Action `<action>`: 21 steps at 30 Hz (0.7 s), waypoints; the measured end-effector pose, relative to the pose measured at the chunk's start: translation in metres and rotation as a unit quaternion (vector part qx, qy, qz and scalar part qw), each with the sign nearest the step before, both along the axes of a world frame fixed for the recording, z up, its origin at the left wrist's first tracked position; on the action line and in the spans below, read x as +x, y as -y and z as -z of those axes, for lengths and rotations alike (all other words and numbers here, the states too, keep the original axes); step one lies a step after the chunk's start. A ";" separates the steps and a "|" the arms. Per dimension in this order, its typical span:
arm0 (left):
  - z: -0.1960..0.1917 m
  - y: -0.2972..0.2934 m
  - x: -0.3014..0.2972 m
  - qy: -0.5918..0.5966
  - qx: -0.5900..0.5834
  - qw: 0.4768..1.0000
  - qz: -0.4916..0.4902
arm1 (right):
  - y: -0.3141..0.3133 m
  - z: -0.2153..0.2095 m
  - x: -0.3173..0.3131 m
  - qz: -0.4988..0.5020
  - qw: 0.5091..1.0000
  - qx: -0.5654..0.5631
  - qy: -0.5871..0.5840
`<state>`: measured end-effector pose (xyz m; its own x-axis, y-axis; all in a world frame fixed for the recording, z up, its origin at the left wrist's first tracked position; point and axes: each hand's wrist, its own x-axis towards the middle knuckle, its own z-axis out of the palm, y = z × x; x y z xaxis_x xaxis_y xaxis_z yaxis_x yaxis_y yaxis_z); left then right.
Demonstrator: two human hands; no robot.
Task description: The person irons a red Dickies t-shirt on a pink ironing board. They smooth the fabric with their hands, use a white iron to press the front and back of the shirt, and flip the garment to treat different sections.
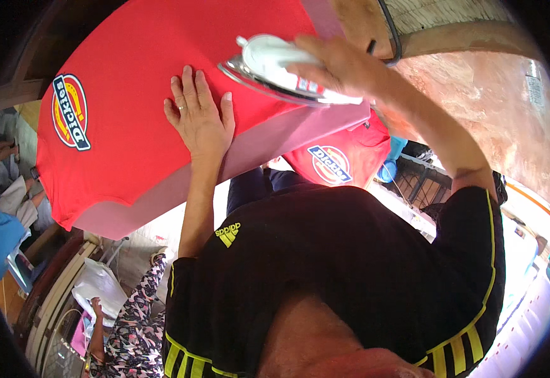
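Running from upper left toward centre: a mauve-covered worktop (275,135), its near edge slanting up to the right. Over it lies a red garment (130,57), laid out broad and mostly flat, with a wavy lower edge that leaves a mauve strip bare. The wearer's black shirt (344,252), trimmed with yellow piping and stripes, takes up the lower middle. At lower left, a second person in patterned clothing (137,315); beside that person, a white bag (100,282). Below the near edge of the worktop, right of the wearer's legs, a second red garment (366,148) with a round printed emblem (330,165).

Iron (265,55): white body, shiny soleplate rim, narrow tip pointing left, positioned over the right part of the laid-out garment – contact with the cloth or a slight lift, cannot tell. Right hand (328,60): fingers curled round the iron's handle, forearm coming in from the right. Left hand (200,120): palm down on the red cloth, left of the iron and apart from it; fingers extended and slightly spread, thumb held away.

Smaller details – a multicoloured emblem (71,112) near the garment's left edge; a ring (182,108) on a left-hand finger.
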<state>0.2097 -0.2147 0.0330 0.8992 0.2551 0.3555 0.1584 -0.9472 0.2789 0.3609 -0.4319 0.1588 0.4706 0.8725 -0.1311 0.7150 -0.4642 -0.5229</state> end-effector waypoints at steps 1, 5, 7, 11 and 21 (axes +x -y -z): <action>-0.001 0.000 -0.001 -0.001 -0.005 1.000 -0.001 | 0.010 0.001 -0.011 0.005 1.000 0.022 -0.001; -0.006 0.001 0.001 -0.021 -0.001 1.000 0.009 | 0.057 0.005 -0.026 0.034 0.995 0.083 0.043; -0.008 0.002 -0.001 -0.020 0.004 1.000 0.015 | 0.076 -0.002 -0.012 0.126 0.989 0.068 0.034; -0.012 0.000 -0.002 -0.054 -0.016 0.998 0.032 | 0.102 -0.025 0.042 0.403 0.907 -0.024 -0.117; -0.030 -0.001 0.034 -0.048 -0.058 0.981 0.178 | 0.095 0.016 0.151 0.507 0.853 0.075 -0.103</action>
<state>0.2437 -0.2140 0.0631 0.9668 -0.0474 0.2511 -0.1455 -0.9100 0.3883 0.5120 -0.5272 0.1429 0.9733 0.0455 -0.2248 -0.1280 -0.7056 -0.6970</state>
